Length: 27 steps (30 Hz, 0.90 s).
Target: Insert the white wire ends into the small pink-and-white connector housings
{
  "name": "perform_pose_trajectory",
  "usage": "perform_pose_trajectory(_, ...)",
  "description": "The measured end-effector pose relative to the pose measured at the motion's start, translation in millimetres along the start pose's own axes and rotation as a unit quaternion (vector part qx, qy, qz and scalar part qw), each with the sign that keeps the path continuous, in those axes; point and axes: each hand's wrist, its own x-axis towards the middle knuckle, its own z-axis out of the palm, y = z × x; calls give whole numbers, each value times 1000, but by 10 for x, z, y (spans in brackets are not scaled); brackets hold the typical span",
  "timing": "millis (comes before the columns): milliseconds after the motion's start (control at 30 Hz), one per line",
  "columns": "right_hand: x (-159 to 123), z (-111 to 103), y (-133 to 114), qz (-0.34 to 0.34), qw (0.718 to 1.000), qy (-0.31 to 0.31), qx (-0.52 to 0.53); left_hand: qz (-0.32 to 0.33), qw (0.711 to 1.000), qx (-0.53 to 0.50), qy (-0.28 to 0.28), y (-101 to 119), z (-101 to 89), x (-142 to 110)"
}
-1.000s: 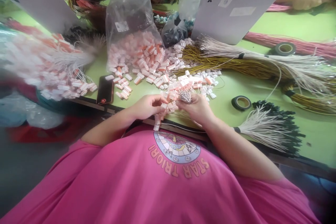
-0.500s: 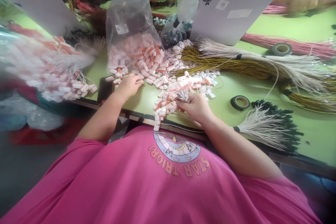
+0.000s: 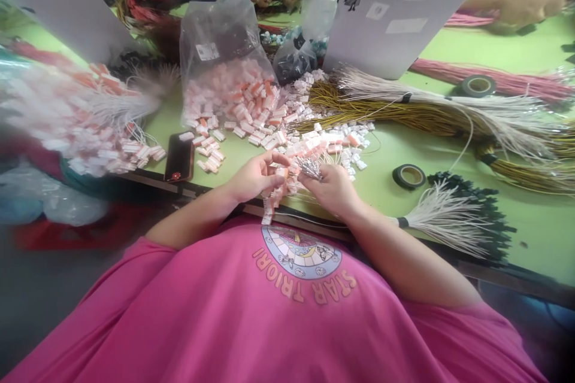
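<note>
Right hand (image 3: 332, 191): fingers closed around a wire bundle (image 3: 309, 167), metal tips projecting, by the near edge of the table (image 3: 386, 149). Left hand (image 3: 256, 178): thumb and forefinger slightly apart beside plugs (image 3: 276, 194); whether they grip one, cannot tell. The bundle should be light and flexible, its tips bendable; grasp behind them. Loose plugs (image 3: 269, 140) lie farther from the edge.

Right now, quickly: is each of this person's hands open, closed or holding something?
Left hand: partly curled at a connector; grip cannot be told.
Right hand: closed, holding wires.
</note>
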Motion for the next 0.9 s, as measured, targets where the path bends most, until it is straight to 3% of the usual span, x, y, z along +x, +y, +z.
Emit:
perform_pose_trajectory(133,-1,12,22,-12,1000,-10,2,-55,997,-45,-19,6,29,-17)
perform_pose_trajectory(500,9,2,-21,18,999,-20,27,-50,997,-48,-19,-19,56,-42)
perform_pose_trajectory(700,14,15,-4,11,999,-26,31,-50,998,-18,16,-40,53,-23)
perform_pose_trajectory(900,16,13,-28,14,998,-17,51,-62,998,-32,5,3,87,-47)
